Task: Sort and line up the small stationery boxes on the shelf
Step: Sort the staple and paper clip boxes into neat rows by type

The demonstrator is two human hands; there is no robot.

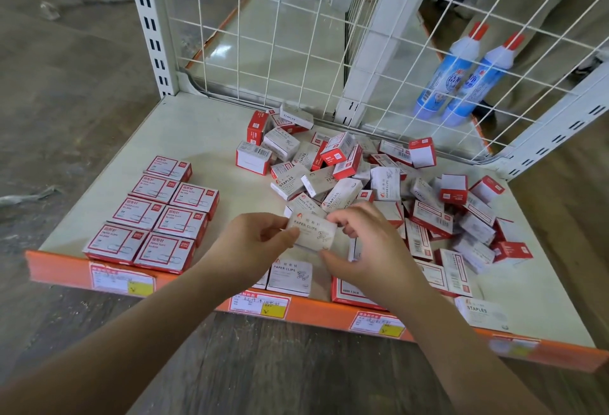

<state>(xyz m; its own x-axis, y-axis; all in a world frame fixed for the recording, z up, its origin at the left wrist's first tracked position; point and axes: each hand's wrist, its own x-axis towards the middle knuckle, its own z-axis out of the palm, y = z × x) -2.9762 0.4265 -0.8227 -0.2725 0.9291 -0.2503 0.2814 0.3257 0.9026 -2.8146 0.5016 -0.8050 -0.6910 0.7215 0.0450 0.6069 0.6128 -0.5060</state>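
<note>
The left hand (260,233) and right hand (359,236) pinched a paper-clip box (311,230) above the shelf (204,137), apparently clear of the unsorted heap (379,184); a slipped grip could have dropped it onto the red-box rows (155,213).

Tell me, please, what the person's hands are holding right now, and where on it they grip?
Both hands hold one white PAPER CLIPS box above the shelf: the left hand pinches its left end, the right hand its right end.
</note>
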